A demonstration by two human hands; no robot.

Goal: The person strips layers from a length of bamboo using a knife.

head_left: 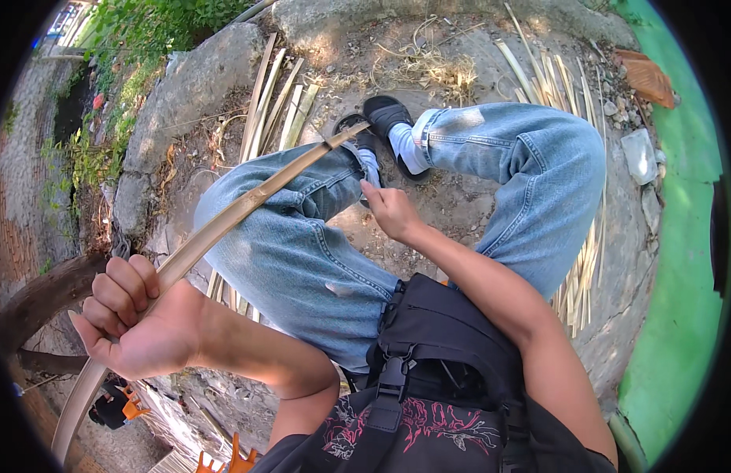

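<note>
A long, split bamboo strip (247,203) slants across the view from the lower left to above my left shin. My left hand (129,323) is closed around its lower part, fingers curled and palm toward me. The strip's far end lies over the leg of my jeans, close to my dark slippers (391,116). A small dark mark or edge shows across the strip near that end. Between my knees is my right hand (393,213), its fingers closed; whatever it grips is hidden from here. It is apart from the strip.
Bundles of bamboo strips (280,106) lie on the ground left of my feet, and more strips (556,83) lie on the right. A green wall (681,260) bounds the right side. Brown branches (54,296) and orange chair parts (134,404) stand at the left.
</note>
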